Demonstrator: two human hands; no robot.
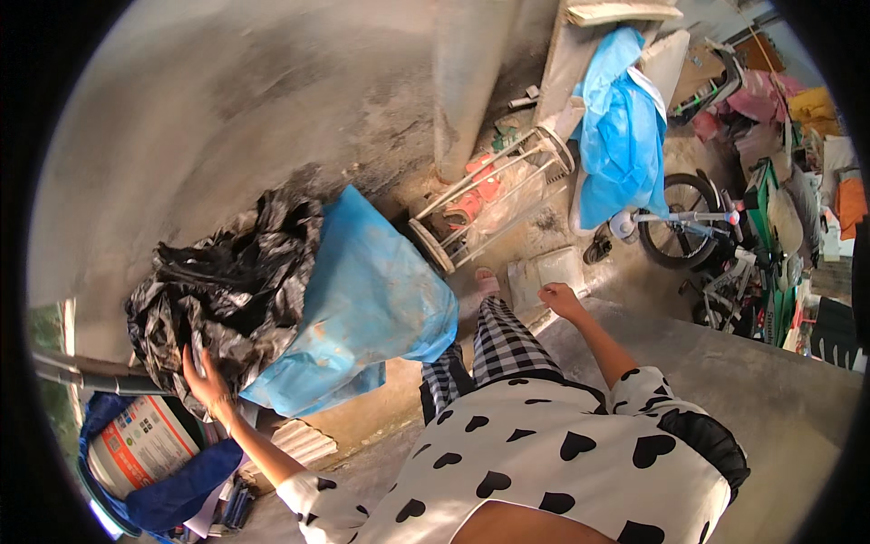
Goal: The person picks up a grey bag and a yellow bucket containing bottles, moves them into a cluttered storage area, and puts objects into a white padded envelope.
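"Beside the wall (254, 118): what to log?"

"Black plastic (240, 286), crumpled, touching blue sheet (367, 299) along its right edge. Support hidden."

"Left hand (210, 385): grip?"

"Fingers apart, laid against the black plastic near its lower left edge."

"Right hand (562, 300)?"

"Hangs over the floor (616, 276), fingers curled; cannot tell whether clamped on anything."

"Nearby?"

"Below left hand, white bucket (145, 444). Near the floor's wall edge, round-ended rack (431, 247)."
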